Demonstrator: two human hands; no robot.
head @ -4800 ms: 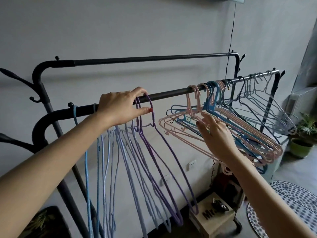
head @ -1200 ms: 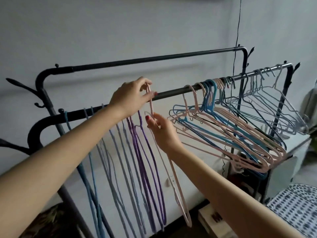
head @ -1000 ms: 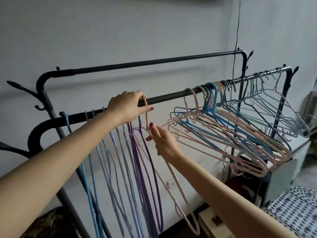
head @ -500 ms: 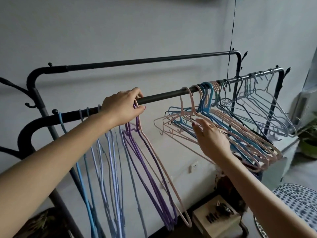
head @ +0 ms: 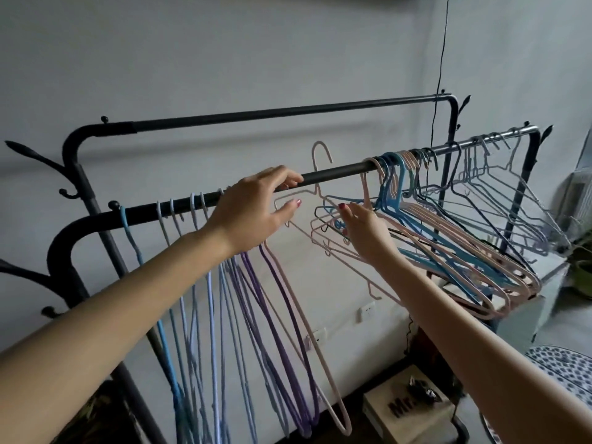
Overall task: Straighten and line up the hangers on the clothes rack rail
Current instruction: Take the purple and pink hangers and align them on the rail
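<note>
The box low on the floor, below the right hand, bears dark letters reading "Mr.". Further letters cannot be read.

Both bare arms reach forward and up from the lower corners. The left hand is raised at the rail, fingers extended over it and thumb spread below, gripping nothing that can be seen. The right hand is just beside it to the right, slightly lower, back toward the camera, fingers loosely curled forward; what they touch is hidden.
</note>
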